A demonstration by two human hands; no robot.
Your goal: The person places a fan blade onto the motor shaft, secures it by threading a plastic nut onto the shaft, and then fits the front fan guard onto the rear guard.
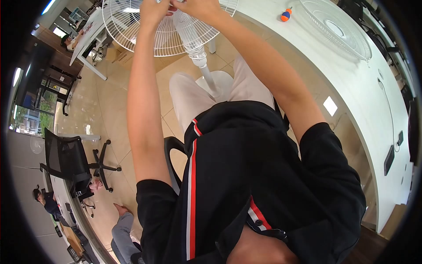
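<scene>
The white plastic pedestal fan (199, 59) stands on the floor in front of the seated person. Its pole rises between 2 knees in pale trousers (184, 90), and its round white base (225, 83) rests on the beige tiles. The 2 hands are up at the fan head, where a round white wire grille (163, 37) spreads behind and below them. The left hand (154, 9) and the right hand (200, 6) come together near the grille's middle, fingers bent inward and close to each other. The top edge cuts them off, so I cannot tell whether they pinch a part or only touch it.

For fine finger work at the hub, I would steady the grille with 1 hand and turn or press with the other, working square to the centre so that nothing binds. The knees could brace the pole, since the head may swivel or tip under a push. Light, even pressure should spare the thin wires.

On the white curved bench (351, 94) at the right lie a second round white wire grille (336, 28) and a short orange-and-blue tool (285, 16), apart from each other.
</scene>
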